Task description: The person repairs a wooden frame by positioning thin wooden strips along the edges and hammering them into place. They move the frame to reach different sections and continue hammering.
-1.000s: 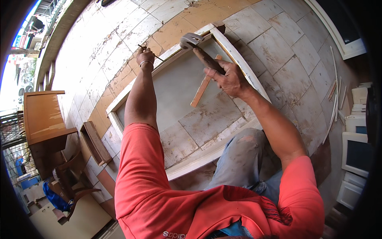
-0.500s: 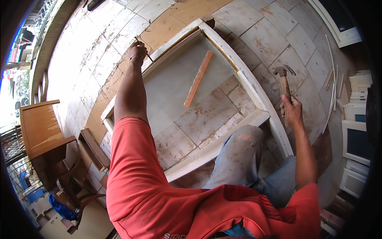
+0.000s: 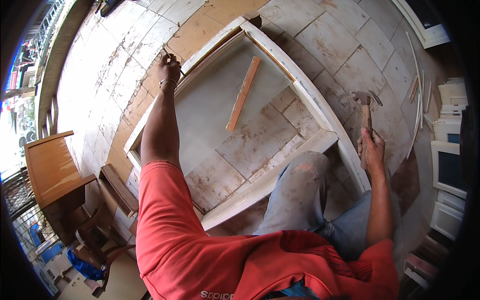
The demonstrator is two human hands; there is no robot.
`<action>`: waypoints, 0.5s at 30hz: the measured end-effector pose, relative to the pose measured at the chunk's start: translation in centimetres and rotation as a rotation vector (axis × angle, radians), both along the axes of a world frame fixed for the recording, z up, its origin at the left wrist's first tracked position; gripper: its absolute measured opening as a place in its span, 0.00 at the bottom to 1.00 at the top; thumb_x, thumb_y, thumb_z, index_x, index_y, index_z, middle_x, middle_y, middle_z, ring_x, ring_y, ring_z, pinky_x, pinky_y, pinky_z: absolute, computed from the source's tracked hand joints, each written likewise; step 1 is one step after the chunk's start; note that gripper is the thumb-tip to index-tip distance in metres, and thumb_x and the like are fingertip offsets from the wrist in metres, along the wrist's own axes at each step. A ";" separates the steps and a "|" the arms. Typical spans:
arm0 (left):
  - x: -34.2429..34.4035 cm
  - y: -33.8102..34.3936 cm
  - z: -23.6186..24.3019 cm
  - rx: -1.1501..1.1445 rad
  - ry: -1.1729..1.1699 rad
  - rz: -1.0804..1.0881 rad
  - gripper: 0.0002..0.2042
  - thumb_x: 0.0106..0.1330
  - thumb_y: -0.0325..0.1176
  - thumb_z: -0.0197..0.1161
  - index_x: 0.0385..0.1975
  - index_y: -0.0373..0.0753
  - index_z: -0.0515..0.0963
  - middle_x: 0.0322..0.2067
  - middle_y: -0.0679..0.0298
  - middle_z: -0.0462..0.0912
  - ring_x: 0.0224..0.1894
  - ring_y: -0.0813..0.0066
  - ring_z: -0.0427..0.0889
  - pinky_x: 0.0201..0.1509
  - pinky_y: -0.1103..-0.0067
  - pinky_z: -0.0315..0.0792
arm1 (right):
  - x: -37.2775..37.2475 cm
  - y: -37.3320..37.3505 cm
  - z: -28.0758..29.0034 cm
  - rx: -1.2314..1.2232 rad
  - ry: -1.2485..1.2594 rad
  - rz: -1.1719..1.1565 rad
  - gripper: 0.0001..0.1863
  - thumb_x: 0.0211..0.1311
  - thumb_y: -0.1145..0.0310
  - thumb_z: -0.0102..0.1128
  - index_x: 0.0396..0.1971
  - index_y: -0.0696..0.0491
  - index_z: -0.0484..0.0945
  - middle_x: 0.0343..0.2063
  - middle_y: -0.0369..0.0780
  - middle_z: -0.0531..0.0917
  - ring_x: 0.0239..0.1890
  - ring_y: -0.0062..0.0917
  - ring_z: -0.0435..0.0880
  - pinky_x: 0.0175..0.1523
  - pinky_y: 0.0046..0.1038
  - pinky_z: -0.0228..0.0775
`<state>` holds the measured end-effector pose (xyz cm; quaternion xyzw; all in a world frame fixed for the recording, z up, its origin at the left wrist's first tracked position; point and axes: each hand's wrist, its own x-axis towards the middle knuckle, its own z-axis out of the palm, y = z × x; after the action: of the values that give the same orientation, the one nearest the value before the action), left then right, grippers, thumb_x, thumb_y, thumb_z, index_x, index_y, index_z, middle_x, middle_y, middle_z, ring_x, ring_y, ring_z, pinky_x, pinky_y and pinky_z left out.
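Observation:
A white wooden frame [image 3: 320,112] lies on the tiled floor in front of me, around what looks like a glass pane [image 3: 210,107]. My left hand [image 3: 169,69] is closed on a thin, dark rod-like tool [image 3: 182,73], whose exact kind I cannot make out. The tool's lower end meets the frame's far left side. In my right hand [image 3: 372,149], out to the right of the frame, is a claw hammer [image 3: 366,117], gripped by its wooden handle with the head pointing away. A reddish-brown wooden strip [image 3: 243,93] rests across the pane.
Wooden furniture [image 3: 52,167] and a narrow wooden box [image 3: 117,190] stand at the left. Thin white strips [image 3: 419,100] lie on the floor at the right, near several white framed panels [image 3: 447,167]. My knee [image 3: 305,172] is bent over the frame's near side.
The view has shifted slightly. The hammer has turned a little more upright in my right hand. My left hand's fingers have shifted on the tool, which stays at the frame's edge.

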<state>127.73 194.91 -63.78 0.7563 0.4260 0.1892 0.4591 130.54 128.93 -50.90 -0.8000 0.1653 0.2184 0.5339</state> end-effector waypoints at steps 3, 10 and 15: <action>1.5 2.7 -0.2 0.372 0.688 -0.293 0.12 0.69 0.38 0.57 0.42 0.40 0.83 0.36 0.55 0.87 0.38 0.62 0.86 0.43 0.69 0.78 | 0.2 -0.6 0.8 -0.010 0.018 0.046 0.19 0.66 0.51 0.63 0.32 0.54 0.77 0.21 0.33 0.75 0.17 0.15 0.72 0.21 0.21 0.64; -0.2 -7.0 -2.4 0.367 0.314 -0.243 0.15 0.72 0.47 0.52 0.46 0.45 0.78 0.38 0.47 0.84 0.42 0.44 0.82 0.44 0.59 0.74 | 0.9 -4.0 2.3 -0.071 -0.018 0.042 0.19 0.67 0.51 0.62 0.34 0.54 0.77 0.21 0.33 0.75 0.17 0.15 0.72 0.22 0.21 0.65; -8.1 -14.0 -1.9 0.741 0.140 -0.670 0.06 0.69 0.35 0.57 0.41 0.46 0.79 0.38 0.62 0.83 0.44 0.57 0.79 0.49 0.66 0.71 | 2.6 -7.4 3.2 -0.037 -0.029 0.055 0.18 0.67 0.51 0.61 0.34 0.53 0.76 0.21 0.33 0.74 0.17 0.15 0.72 0.21 0.20 0.64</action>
<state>119.59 180.89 -65.72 0.9745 0.0936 0.1189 0.1657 133.10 121.57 -47.66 -0.8169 0.1396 0.2182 0.5154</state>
